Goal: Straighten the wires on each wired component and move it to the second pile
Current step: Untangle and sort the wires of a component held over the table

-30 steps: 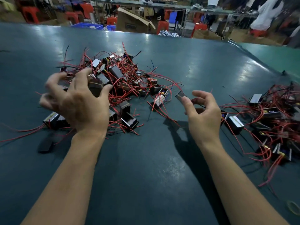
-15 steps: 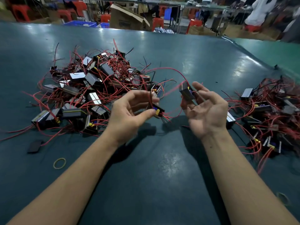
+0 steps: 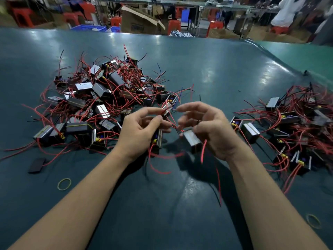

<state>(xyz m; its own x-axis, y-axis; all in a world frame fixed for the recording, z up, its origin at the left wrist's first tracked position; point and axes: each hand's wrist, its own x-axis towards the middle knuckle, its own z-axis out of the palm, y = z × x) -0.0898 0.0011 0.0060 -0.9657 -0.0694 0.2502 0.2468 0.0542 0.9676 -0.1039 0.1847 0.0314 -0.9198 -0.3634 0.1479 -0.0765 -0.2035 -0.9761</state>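
I hold two wired components above the green table (image 3: 207,73), both close to my body and between the two heaps. My left hand (image 3: 138,132) curls round one component (image 3: 158,139): its dark block stands nearly upright under my palm, long axis running from the table up toward my fingers, and my thumb and forefinger pinch one of its red wires (image 3: 163,112) just above it. More of its red leads hang out below the block and loop down onto the table toward me.

My right hand (image 3: 214,130) grips the second component (image 3: 193,140) in the lower fingers and palm. This block lies tilted, its long axis running from upper left down to lower right, the shiny taped face turned up toward the camera. Its end with the leads points toward my left hand, where a small bunch of red and dark wires (image 3: 177,128) comes out between the two hands. One red wire (image 3: 203,150) drops from under my right palm and trails on toward me. My right forefinger and thumb are bent above the block; whether they pinch a wire I cannot tell.

The first pile (image 3: 100,98), a big tangle of blocks and red wire, lies to the left and beyond my left hand. The second pile (image 3: 297,127) lies well to the right. A yellow rubber band (image 3: 64,184) rests on the table near my left forearm, with a flat black piece (image 3: 37,165) just left of it, and another band (image 3: 313,221) sits by my right forearm
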